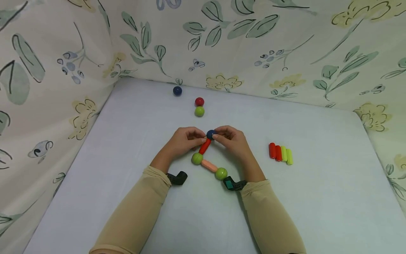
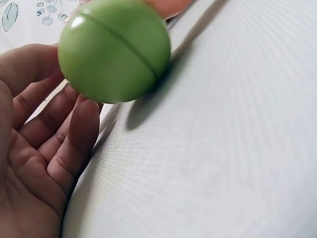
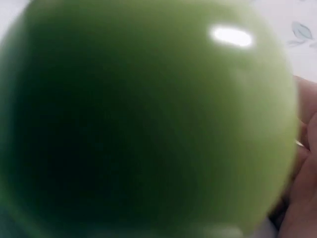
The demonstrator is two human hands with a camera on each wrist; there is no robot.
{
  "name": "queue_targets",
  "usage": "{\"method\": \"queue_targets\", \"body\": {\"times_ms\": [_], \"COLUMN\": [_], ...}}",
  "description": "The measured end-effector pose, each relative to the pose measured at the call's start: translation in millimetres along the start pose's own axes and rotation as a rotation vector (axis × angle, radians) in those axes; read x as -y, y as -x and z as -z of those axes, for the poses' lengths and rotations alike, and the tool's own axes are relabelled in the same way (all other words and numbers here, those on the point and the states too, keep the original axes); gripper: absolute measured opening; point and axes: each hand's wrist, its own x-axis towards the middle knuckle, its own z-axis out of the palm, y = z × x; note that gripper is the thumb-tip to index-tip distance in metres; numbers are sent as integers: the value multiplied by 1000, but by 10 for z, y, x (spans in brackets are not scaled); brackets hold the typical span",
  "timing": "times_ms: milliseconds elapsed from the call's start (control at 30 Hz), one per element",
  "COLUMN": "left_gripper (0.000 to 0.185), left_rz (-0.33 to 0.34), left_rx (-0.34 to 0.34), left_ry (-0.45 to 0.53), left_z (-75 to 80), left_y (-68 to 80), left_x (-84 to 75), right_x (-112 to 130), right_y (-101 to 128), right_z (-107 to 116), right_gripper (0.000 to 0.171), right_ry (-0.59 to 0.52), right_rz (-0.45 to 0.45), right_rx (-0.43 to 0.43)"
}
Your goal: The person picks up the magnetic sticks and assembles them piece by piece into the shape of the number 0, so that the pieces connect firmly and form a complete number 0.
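The dark blue ball sits on a glossy red rod, followed by a leaf-green ball crossed by a darker line, a peach-orange rod and a second green ball, which shows a white highlight. Farther back are a navy ball, a bright red ball and a lime-green ball. Of four side-by-side rods, two red rods adjoin two yellow-green rods. The worktop is plain bluish white; the sleeves are plain tan. The off-white cloth carries grey-green leaves, pale yellow flowers and blue-violet berries, all outlined in black.
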Motion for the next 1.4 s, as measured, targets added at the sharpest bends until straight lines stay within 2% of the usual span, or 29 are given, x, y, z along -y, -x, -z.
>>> {"method": "queue_targets", "body": {"times_ms": [300,467,733,900,1033,1167,1300,1400], "left_gripper": [23,26,35,33,31,31,31,31], "left_rz": [15,19,-39,-21,-1,14,22,26], "left_rx": [-19,-28,-19,-10,-33,-79,-133,-164], "left_ry": [11,-45,-118,-142,-160,-144,-137,-139], "left_z": [-32,-52,-79,-84,-79,-63,-38,-20], "left_y": [-28,-38,-21,-13,-17,-24,-33,-39], "left_x": [15,14,-3,17,36,31,28,33], "right_x": [-3,-5,-45,8,127,228,259,214], "right_y": [41,59,57,78,135,283,485,598], "right_z": [-3,0,6,68,309,749,1204,1445], "right_gripper": [27,21,19,19,22,31,42,46], "right_ry": [98,120,209,252,340,453,532,578], "right_rz": [-7,-4,56,14,-46,-111,-252,-379], "right_rx": [41,41,64,48,24,-31,-85,-89]}}
